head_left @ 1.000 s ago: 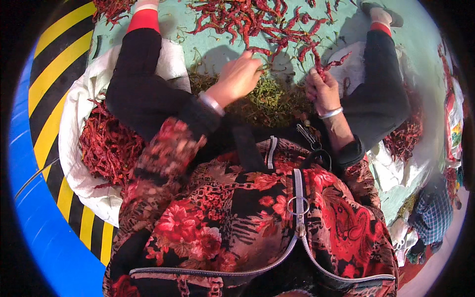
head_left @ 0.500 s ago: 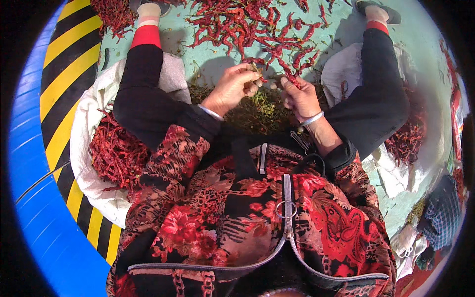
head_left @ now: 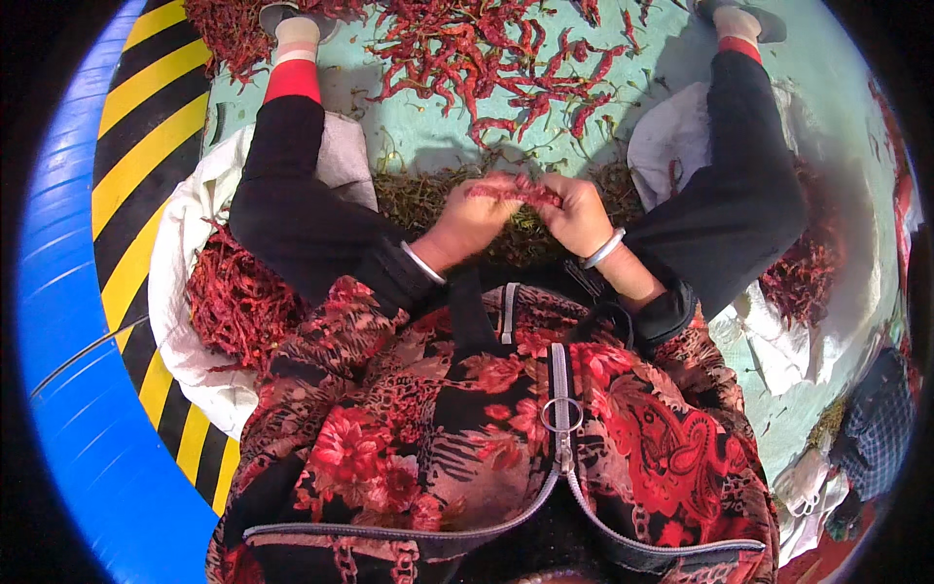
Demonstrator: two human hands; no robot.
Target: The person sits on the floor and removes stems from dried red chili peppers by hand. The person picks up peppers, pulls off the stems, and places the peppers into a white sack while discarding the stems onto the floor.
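Between my two closed hands lie dried red chilies [head_left: 530, 193], held crosswise over the heap of green and brown stems [head_left: 413, 198]. My left hand [head_left: 465, 222] has its fingers curled at their left end, somewhat blurred by motion. My right hand [head_left: 581, 219] grips the right end with thumb and fingers; how many chilies are in the grip I cannot tell. Beyond the hands, loose dried red chilies [head_left: 467, 58] spread over the pale green floor [head_left: 413, 127]. A few single chilies and scattered stems lie at the near edge of that spread.
Beside my left leg, a white sack [head_left: 175, 302] holds a pile of red chilies [head_left: 238, 302]. Another white sack [head_left: 783, 341] with chilies [head_left: 806, 268] sits at my right. A yellow-and-black striped edge [head_left: 151, 185] and a blue surface [head_left: 73, 389] run along the left.
Both hands have drawn toward my body and closer together, from apart to meeting over the stems. Chilies now lie across both hands. Fewer chilies lie at the near edge of the spread.
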